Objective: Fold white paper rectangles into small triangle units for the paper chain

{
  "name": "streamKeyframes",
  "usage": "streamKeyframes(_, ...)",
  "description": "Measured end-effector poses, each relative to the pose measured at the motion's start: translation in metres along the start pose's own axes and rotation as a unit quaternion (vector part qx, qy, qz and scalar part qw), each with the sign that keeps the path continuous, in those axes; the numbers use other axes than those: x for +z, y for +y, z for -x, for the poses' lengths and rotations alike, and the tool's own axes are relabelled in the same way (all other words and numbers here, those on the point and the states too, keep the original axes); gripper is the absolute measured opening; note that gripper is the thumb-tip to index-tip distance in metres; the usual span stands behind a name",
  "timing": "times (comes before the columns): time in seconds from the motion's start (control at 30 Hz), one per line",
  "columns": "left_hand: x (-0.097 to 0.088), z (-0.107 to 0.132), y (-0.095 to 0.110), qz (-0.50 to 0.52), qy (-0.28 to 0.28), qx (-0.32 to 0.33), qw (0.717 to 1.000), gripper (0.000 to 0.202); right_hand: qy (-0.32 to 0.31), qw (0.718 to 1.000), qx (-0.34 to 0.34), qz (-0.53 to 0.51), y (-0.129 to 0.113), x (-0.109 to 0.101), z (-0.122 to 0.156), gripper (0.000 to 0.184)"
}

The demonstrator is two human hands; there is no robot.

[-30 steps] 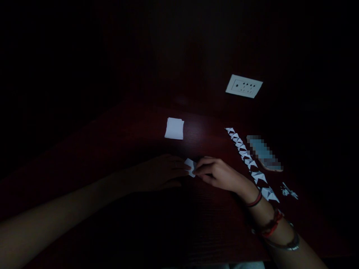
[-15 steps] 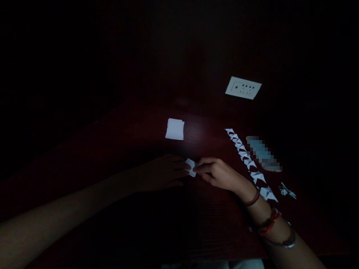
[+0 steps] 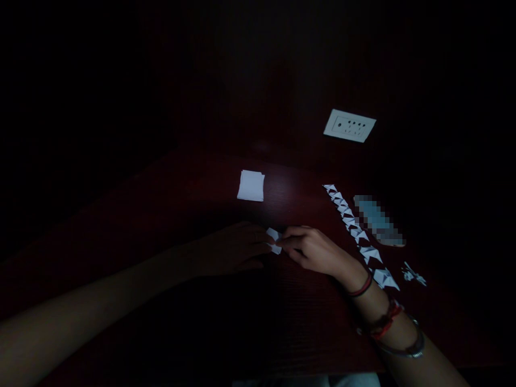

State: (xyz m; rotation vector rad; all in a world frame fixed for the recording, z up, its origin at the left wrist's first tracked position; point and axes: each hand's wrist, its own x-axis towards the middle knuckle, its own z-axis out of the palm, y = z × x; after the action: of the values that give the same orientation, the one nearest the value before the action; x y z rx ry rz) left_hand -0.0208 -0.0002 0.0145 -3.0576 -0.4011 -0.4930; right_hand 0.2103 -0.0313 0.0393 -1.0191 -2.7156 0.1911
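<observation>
A small piece of folded white paper [image 3: 274,233] lies on the dark red table between my hands. My left hand [image 3: 231,249], in deep shadow, is stretched flat with its fingertips on the paper's left side and its thumb apart. From the right, my right hand [image 3: 310,246] has bent fingers closed at the paper's right edge. Its fingertips hide part of the sheet. Beyond them rests a stack of square white paper [image 3: 251,186].
A row of several folded white paper pieces [image 3: 350,220] runs along the right. Beside it lies a phone-like object with a blurred-out surface [image 3: 378,219], and nearer, a small tangled whitish item [image 3: 413,274]. A white socket plate [image 3: 350,126] is at the back.
</observation>
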Motion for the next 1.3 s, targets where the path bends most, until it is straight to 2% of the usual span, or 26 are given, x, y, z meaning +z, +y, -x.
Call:
streamKeyframes(0.37,-0.0013,-0.0024,0.0024,0.001,0.004,-0.012,1.000,0.033,-0.007,1.000,0.009,0.000,-0.0027,-0.0059,0.0012,0.026)
streamKeyframes(0.57,0.0025,0.0003,-0.0014,-0.006,0.023,0.001,1.000,0.032,-0.019,1.000,0.010,-0.019,0.0020,-0.0079,0.0035,0.026)
streamKeyframes(0.7,0.0033,0.0014,-0.0029,-0.009,0.012,0.006,1.000,0.034,-0.017,0.999,0.015,-0.029,0.0032,-0.0090,0.0037,0.026)
streamKeyframes(1.07,0.0032,0.0029,-0.0048,0.010,0.015,0.013,1.000,0.036,-0.027,0.999,0.028,-0.018,-0.0028,-0.0044,0.0014,0.027)
streamKeyframes(1.3,0.0035,0.0026,-0.0038,0.018,0.038,0.005,0.999,0.033,-0.039,0.999,0.023,0.011,-0.0040,-0.0061,-0.0025,0.025)
